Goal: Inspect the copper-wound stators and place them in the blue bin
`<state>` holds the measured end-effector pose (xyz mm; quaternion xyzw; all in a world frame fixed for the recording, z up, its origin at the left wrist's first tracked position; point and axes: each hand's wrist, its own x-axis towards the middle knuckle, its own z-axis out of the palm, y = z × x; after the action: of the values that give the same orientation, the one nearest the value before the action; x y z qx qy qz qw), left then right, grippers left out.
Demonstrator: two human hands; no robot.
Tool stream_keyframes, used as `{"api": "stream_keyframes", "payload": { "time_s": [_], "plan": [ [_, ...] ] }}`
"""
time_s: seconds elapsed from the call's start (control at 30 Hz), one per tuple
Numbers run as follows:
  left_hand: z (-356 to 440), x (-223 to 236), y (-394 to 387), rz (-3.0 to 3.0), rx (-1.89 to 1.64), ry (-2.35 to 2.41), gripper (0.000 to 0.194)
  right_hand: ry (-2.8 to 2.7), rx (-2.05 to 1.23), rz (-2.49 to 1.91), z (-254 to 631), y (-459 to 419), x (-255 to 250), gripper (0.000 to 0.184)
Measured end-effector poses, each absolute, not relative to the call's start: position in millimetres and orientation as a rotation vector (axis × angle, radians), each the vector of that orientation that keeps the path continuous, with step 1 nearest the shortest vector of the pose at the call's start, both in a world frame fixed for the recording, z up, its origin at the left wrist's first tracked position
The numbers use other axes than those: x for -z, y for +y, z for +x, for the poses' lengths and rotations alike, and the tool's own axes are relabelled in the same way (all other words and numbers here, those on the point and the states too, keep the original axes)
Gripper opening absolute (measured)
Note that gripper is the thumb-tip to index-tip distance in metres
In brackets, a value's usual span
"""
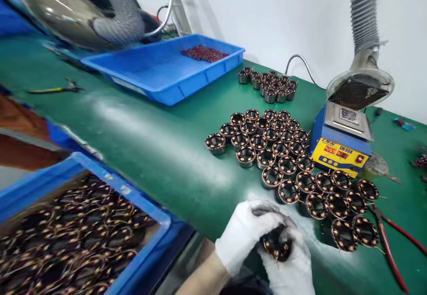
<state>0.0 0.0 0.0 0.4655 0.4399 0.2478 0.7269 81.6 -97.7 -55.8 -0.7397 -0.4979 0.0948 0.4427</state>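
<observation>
The copper-wound ring [276, 243] was at the near edge of the green table [187, 161] — gripped between the gloved left hand [248, 226] and right hand [292, 259], both curled around it. Just beyond stood a cluster of similar rings [287, 166], with the blue-and-yellow machine [342, 141] beside them — and red-handled pliers [387, 246] lay to the right.

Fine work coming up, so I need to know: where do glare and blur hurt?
Head view: pale glare washes the green tabletop; the blue plastic bin at lower left is smeared; the held, dark copper-wound ring looks soft and shadowed; the metal-sided rings beyond look sharper.
</observation>
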Motion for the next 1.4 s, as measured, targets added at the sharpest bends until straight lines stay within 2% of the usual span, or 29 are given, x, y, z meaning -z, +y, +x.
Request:
{"api": "stream_keyframes", "payload": {
  "time_s": [0.17, 0.27, 0.3, 0.37, 0.43, 0.63, 0.73, 0.83, 0.93, 1.07, 1.2, 1.4],
  "plan": [
    [-0.9, -8.5, 1.6, 1.03, -0.611, 1.137, 0.016, -1.253, -0.302, -1.796, 82.9, -95.1, 59.1, 0.029],
    [0.7, -13.7, 5.3, 1.071, -0.624, 1.096, 0.044, -1.195, -0.343, -1.804, 82.8, -96.1, 61.3, 0.032],
    [1.8, -13.6, 5.6, 1.089, -0.591, 1.068, 0.047, -1.175, -0.362, -1.811, 83.1, -96.7, 62.1, 0.036],
    [4.8, -9.6, 4.1, 1.065, -0.535, 1.041, 0.032, -1.182, -0.38, -1.816, 84.7, -97.9, 63.4, 0.037],
    [7.8, -2.2, 0.8, 0.955, -0.596, 1.034, 0.014, -1.229, -0.352, -1.802, 87.6, -98.4, 64.3, 0.029],
    [-2.8, 3.2, 3.2, 0.581, -1.004, 1.028, 0.03, -1.392, -0.219, -1.791, 91.8, -98.8, 65.8, 0.033],
    [-16.5, -1.5, 10.1, 0.882, -0.85, 1.064, 0.041, -1.35, -0.18, -1.762, 88.8, -99.2, 70.6, 0.037],
    [-22.0, 1.0, 11.9, 1.407, -0.508, 0.988, 0.034, -1.31, -0.119, -1.708, 86.4, -98.5, 74.6, 0.044],
    [-18.9, 8.0, 9.2, 1.651, -0.527, 0.967, 0.027, -1.32, -0.079, -1.734, 87.7, -97.6, 73.8, 0.047],
    [-15.9, 11.7, 2.4, 1.537, -0.664, 1.041, 0.032, -1.384, -0.058, -1.758, 91.7, -99.7, 73.4, 0.047],
    [-12.5, 8.1, -6.1, 1.45, -0.561, 1.055, 0.039, -1.282, -0.185, -1.81, 87.4, -104.9, 78.4, 0.05],
    [-0.7, 9.3, -11.1, 1.307, -0.646, 1.003, 0.018, -1.054, -0.301, -1.867, 79.1, -105.7, 78.3, 0.057]
  ]
}}
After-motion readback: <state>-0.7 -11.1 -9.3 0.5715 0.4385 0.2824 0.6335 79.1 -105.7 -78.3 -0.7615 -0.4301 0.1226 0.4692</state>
